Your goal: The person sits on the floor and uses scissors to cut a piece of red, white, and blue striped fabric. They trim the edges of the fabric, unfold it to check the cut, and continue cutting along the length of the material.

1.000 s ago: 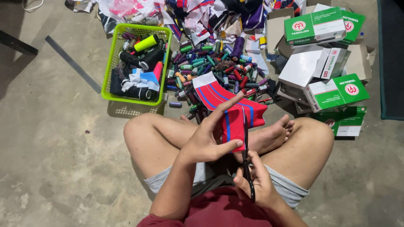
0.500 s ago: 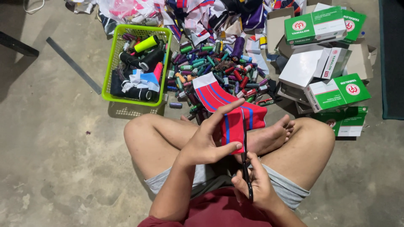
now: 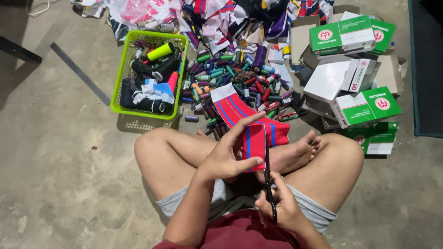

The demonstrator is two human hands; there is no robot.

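Observation:
I sit cross-legged on a concrete floor. My left hand [image 3: 228, 154] pinches a strip of red cloth with blue stripes and a white end [image 3: 240, 115], which runs from my lap up toward the spool pile. My right hand [image 3: 279, 207] grips black scissors [image 3: 267, 173], whose blades point upward along the cloth's right edge beside my left thumb. My bare foot [image 3: 295, 154] lies just right of the cloth.
A lime green basket [image 3: 121, 74] with thread cones stands at upper left. Several loose thread spools [image 3: 235, 76] lie heaped ahead of me. Green and white cardboard boxes [image 3: 364, 106] stack at the right. Cloth scraps [image 3: 217, 18] pile at the top. A metal ruler [image 3: 79, 73] lies left.
The scissors have moved slightly up along the cloth's edge. My left hand keeps its hold with little shift.

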